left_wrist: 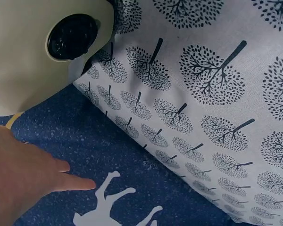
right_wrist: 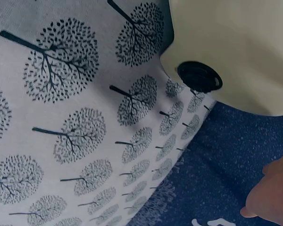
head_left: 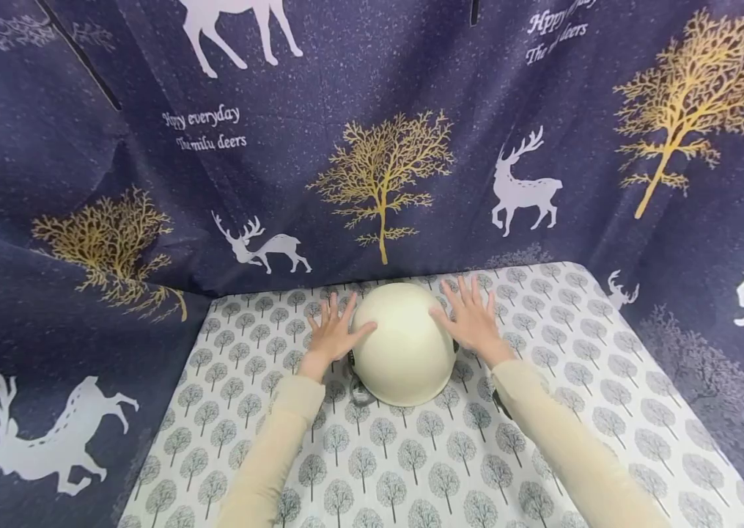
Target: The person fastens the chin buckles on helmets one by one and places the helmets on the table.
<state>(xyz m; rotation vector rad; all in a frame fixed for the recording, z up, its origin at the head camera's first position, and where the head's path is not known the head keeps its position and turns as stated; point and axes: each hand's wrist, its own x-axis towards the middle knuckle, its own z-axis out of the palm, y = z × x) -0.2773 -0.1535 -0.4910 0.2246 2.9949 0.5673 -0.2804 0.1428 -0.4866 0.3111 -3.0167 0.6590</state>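
From above the near side of the cream helmet, the head camera faces forward and down, far enough back to include the tree-print cloth beneath and blue backdrop beyond. Much nearer, the wrist cameras look past the helmet's left and right sides; both share helmet, cloth and backdrop.

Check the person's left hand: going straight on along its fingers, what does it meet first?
Likely the dark-blue fabric backdrop printed with white deer and golden trees; the left hand points past the smooth, cream, domed helmet. Depth to the fabric is unclear.
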